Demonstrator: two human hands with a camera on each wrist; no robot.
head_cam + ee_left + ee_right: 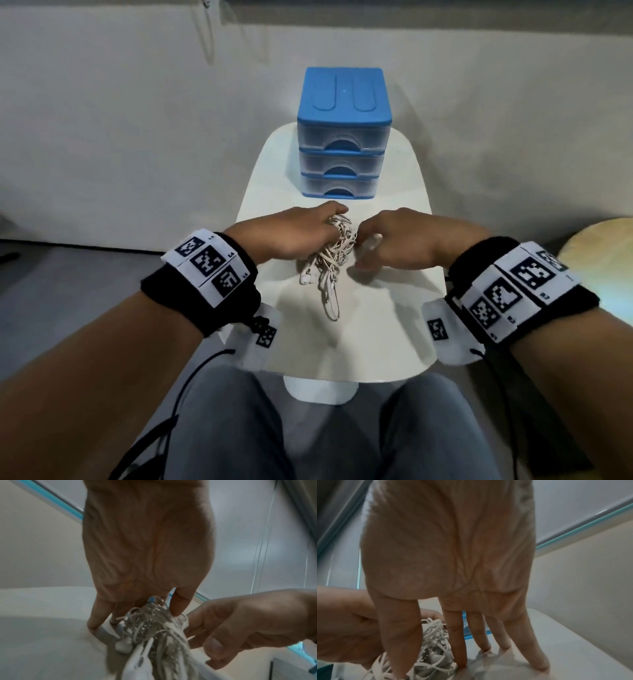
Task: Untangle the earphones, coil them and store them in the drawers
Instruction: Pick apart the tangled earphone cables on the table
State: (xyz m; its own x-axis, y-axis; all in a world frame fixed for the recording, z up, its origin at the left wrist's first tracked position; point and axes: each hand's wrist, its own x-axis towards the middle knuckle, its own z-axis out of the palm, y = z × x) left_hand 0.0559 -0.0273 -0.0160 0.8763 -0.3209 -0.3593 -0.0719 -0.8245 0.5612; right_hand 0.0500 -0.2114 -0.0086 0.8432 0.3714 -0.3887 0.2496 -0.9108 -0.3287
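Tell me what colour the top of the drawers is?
Blue. The top of the drawers shows best in the head view.

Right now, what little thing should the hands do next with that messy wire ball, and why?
Probably pull one earbud loose with the right hand. The earphones are one knotted clump on the table, gripped by the left hand, and all three drawers look closed.
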